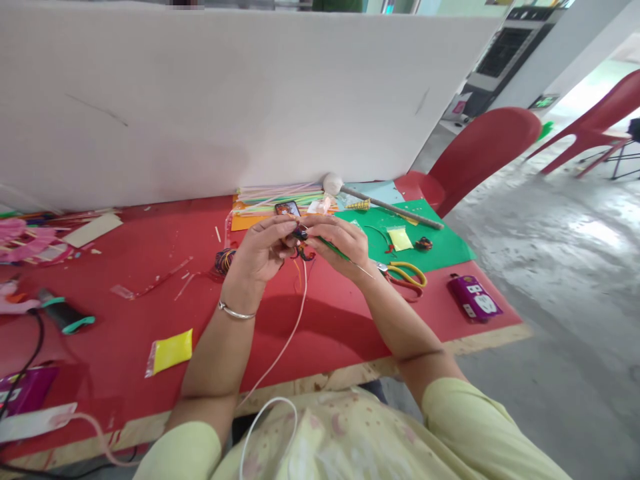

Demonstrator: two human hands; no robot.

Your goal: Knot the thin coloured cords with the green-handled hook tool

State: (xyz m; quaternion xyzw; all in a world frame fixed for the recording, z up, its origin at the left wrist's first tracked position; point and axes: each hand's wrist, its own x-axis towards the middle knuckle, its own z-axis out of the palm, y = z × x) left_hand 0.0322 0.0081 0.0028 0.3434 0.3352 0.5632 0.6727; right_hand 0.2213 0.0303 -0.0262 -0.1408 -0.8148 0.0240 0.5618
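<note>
Above the red table top, my two hands meet at a small dark multicoloured piece of yarn work (300,233). My left hand (267,245) pinches that piece between thumb and fingers. A thin crochet hook (333,247) with a green middle and a bare metal end lies in the closed fingers of my right hand (345,239); its working tip is at the yarn piece, too small to make out. Loose dark and orange strands (303,253) hang below the hands. Left of my left wrist lies a ball of dark multicoloured yarn (224,261).
Yellow-and-red-handled scissors or pliers (407,273), a purple pouch (475,298) and a dark yarn bundle (424,244) lie right. Behind are a phone (287,209), straws (275,193) and a ball-ended grey stick (395,207). Left are a yellow packet (173,351) and a glue gun (65,312).
</note>
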